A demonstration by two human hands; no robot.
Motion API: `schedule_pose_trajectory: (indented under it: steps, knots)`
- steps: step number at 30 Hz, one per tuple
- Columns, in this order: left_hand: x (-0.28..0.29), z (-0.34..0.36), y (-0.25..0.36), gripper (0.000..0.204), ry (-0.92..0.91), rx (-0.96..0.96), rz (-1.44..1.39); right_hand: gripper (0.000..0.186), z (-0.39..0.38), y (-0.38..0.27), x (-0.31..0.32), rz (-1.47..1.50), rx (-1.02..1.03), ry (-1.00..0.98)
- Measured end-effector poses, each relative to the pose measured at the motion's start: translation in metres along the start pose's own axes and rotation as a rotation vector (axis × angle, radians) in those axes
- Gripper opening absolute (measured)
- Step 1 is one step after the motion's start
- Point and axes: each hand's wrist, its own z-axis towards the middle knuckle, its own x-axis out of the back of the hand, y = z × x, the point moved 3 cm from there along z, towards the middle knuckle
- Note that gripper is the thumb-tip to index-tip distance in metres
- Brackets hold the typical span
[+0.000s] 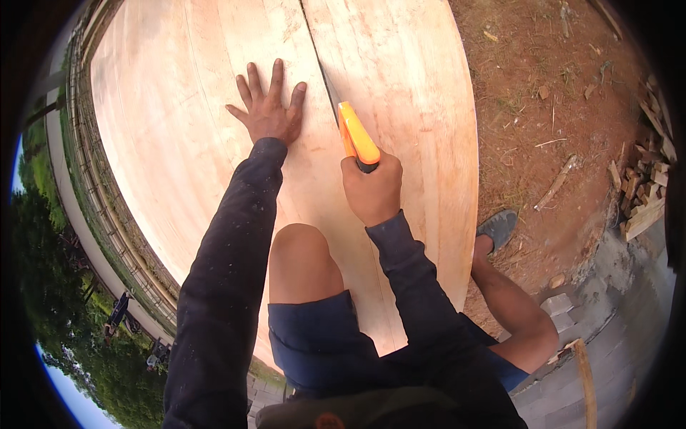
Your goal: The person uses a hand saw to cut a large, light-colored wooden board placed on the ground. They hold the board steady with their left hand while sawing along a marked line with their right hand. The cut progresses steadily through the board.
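A large pale plywood sheet [171, 121] lies beneath me, with my bare left knee resting on it. From the far edge a dark, narrow cut runs toward me through the wood. My right hand [374, 187] is wrapped round the orange and black handle of a handsaw [359, 139]. The saw's blade is seen edge-on as a thin dark line in the cut, so little of it shows. To the left of the cut, my left hand [270, 111] presses flat on the sheet, fingers spread, holding nothing.
Brown bare soil [557, 136] with wood scraps borders the sheet on the right, where my right foot in a grey shoe [498, 230] stands. A pile of wood offcuts [647, 189] lies farther right. Grey blocks [564, 386] and a wooden stick [586, 382] are at the lower right.
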Motion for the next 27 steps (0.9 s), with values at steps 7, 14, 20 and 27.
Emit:
schedule_pose_trajectory:
  steps: [7, 14, 20, 27]
  knots:
    - [0.002, -0.007, -0.005, 0.067, -0.029, 0.037, -0.016, 0.024, -0.148, -0.005, 0.035, -0.124, 0.036, 0.118]
    - [0.014, -0.006, 0.004, 0.067, -0.080, 0.051, -0.098, 0.010, -0.246, -0.014, 0.073, -0.216, -0.046, 0.163]
    - [0.013, -0.004, -0.002, 0.067, -0.037, 0.041, -0.111, 0.011, -0.252, -0.009, 0.056, -0.222, -0.020, 0.152]
    - [0.013, -0.004, 0.000, 0.067, -0.068, 0.051, -0.081, 0.010, -0.262, -0.018, 0.062, -0.264, -0.041, 0.152]
